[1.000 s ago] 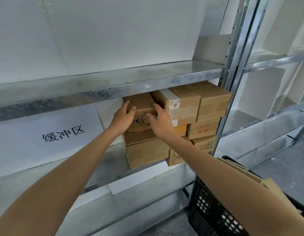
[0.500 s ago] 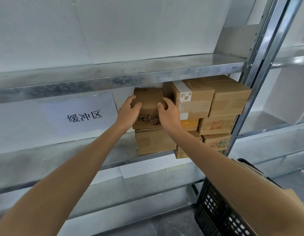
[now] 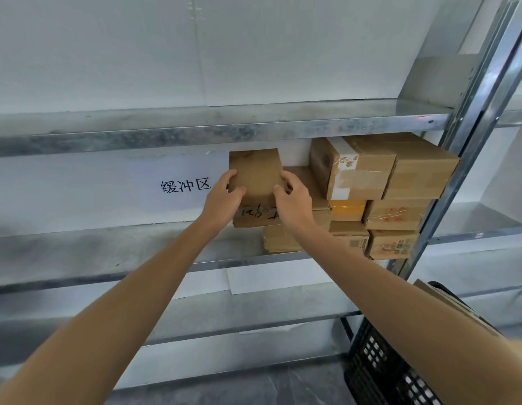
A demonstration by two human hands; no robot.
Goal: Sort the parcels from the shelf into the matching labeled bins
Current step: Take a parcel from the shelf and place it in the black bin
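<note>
Gripping parcel [image 3: 255, 173], fingers [image 3: 231, 178] either side, perhaps tilted.

white sign reading 缓冲区 [image 3: 185, 185]: far left | white paper sheet [image 3: 271, 280]: lower, right of sign | grey floor [image 3: 253, 387]: near | white wall panel [image 3: 253, 48]: far

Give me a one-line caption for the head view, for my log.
Left hand and right hand grip a small cardboard parcel at the left of the parcel stack on the metal shelf.

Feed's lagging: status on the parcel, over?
Left hand, right hand both hold small parcel at its sides. Parcel overhangs stack's left. Taped box close on right.
</note>
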